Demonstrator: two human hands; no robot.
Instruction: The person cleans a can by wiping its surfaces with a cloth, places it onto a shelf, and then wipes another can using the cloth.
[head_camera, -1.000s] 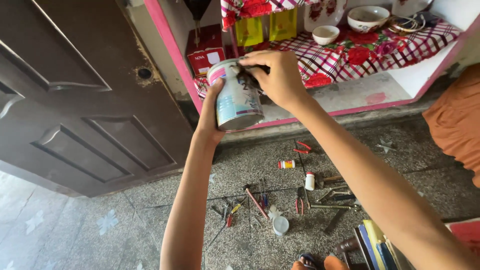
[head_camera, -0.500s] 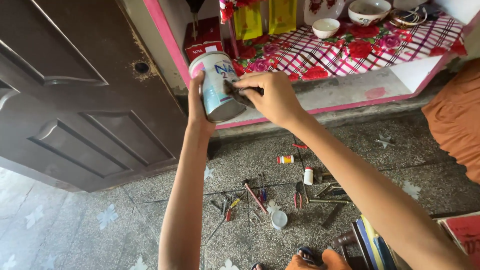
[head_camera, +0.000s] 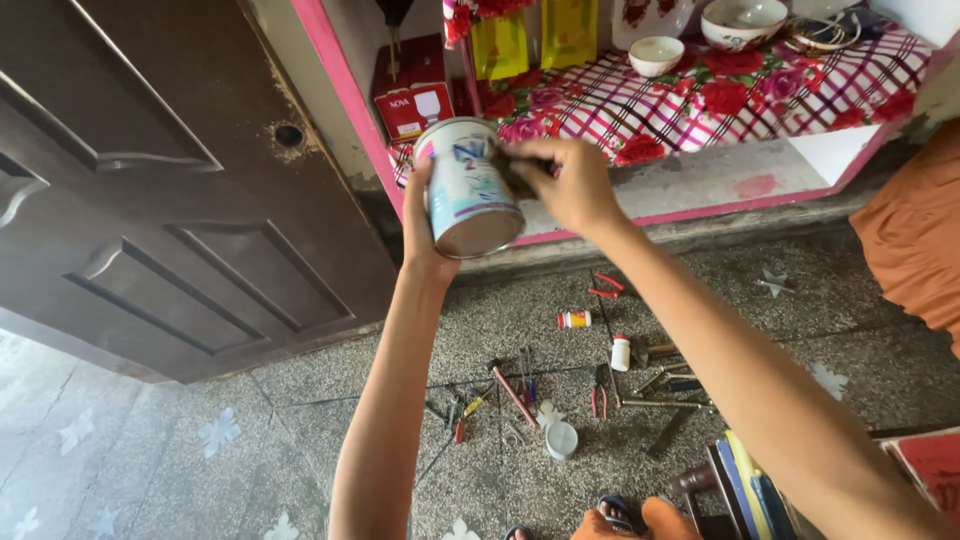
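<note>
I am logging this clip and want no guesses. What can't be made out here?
- Dark cloth, head view: blurred, mostly covered by the right hand.
- Tin: its far side faces away, behind the left hand.
- Tools on the floor: too small to identify.

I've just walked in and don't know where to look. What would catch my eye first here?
First, the pale blue-and-white round metal tin held up mid-frame in the left hand, with the right hand pressing a small dark rag against its side. Behind it is a pink-edged shelf under a red rose-patterned checked cloth, and below, small hand tools lie scattered on the speckled grey floor.
</note>
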